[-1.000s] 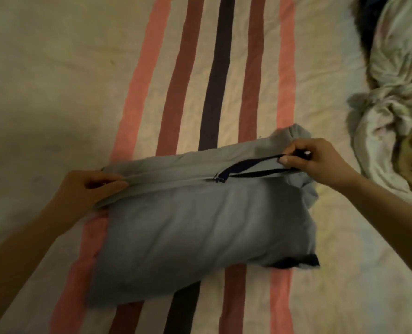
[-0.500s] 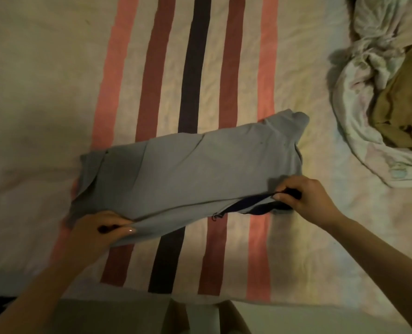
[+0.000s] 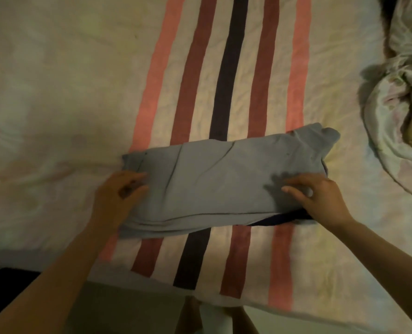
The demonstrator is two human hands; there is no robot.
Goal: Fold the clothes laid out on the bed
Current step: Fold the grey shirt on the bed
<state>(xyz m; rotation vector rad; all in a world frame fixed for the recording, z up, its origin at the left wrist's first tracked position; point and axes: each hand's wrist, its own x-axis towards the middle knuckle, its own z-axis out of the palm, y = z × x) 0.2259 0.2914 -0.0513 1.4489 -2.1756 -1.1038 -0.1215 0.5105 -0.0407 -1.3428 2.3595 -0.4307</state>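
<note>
Pressing grey shirt (image 3: 224,179) | left hand (image 3: 120,191) spread | right hand (image 3: 318,196) spread | dark trim half-hidden

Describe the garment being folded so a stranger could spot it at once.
On the pale bed sheet, find the red and dark stripes running down its middle. The grey garment lies flat across them as a wide band, with the left hand and right hand at its ends. Unlike the crumpled pile at the right edge, it is smooth.
</note>
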